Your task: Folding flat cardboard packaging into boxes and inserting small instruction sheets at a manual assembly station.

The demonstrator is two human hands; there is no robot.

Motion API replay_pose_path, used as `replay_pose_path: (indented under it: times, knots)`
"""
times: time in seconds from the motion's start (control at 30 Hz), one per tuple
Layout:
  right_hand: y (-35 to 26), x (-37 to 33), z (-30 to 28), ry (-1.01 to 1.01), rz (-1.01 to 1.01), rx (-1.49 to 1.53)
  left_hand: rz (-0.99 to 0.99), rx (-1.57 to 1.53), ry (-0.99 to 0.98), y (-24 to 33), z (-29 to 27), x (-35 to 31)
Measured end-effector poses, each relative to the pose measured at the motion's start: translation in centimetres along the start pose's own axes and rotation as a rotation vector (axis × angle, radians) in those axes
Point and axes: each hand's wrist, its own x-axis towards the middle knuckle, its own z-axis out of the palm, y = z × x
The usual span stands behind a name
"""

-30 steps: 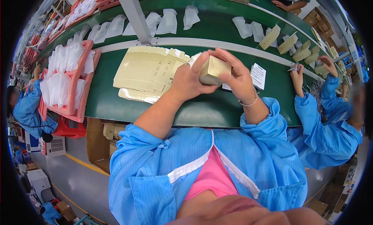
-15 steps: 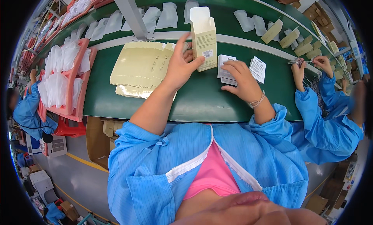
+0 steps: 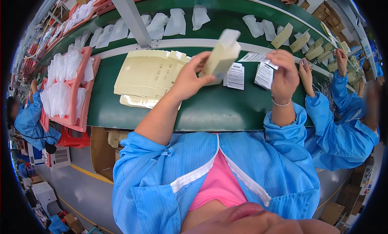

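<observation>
1. Box (image 3: 220, 60): pale yellow carton, in the left hand, lifted above the desk (image 3: 218, 113), tilted, flap end up and away from the wearer.
2. Left hand (image 3: 190, 78): grasping the box low on its side, thumb on the near face, fingers round the far side; likely so the top end stays unblocked.
3. Right hand (image 3: 285, 72): pinching a printed leaflet (image 3: 254, 57) by its right end, probably to leave the other end free. That end points at the box; touching or not, can't tell.
4. Leaflet piles: one (image 3: 235, 78) between the hands, another (image 3: 263, 76) just left of the right hand; presumably there for short reach.
5. Flat cartons (image 3: 139, 72): overlapping, left of the left hand; the fanned edges probably make single ones easy to grab.
6. White pouches (image 3: 175, 23): beyond both hands, past the metal rail (image 3: 182, 43), spaced out, perhaps to keep them separate.
7. Pink tray (image 3: 85, 113): far left of the left hand, loaded with more white pouches.
</observation>
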Motion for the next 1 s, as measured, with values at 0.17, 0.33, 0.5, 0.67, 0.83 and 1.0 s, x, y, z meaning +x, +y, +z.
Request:
replay_pose_path:
  times: [0.17,0.33,0.5,0.67,0.83,1.0]
  knots:
    - [0.1,2.2,2.0,-0.338,0.021,-0.155,0.045,0.119,-0.153,1.1,0.6,0.0]
    - [-0.1,0.9,5.9,-0.497,0.003,-0.306,0.044,0.328,-0.024,1.7,1.4,-0.1]
    - [6.1,1.6,5.6,-0.267,0.002,-0.395,0.023,1.001,0.148,0.6,1.4,-0.5]
    - [16.7,2.9,1.8,-0.162,0.193,-0.616,-0.142,1.422,-0.169,-3.2,-0.6,-0.8]
    - [20.8,0.4,-0.1,-0.306,0.402,-0.764,-0.191,1.488,0.003,-1.1,0.2,-0.8]
    - [17.2,0.5,1.9,0.009,0.17,-0.893,-0.284,1.352,-0.052,-1.1,-0.4,-0.3]
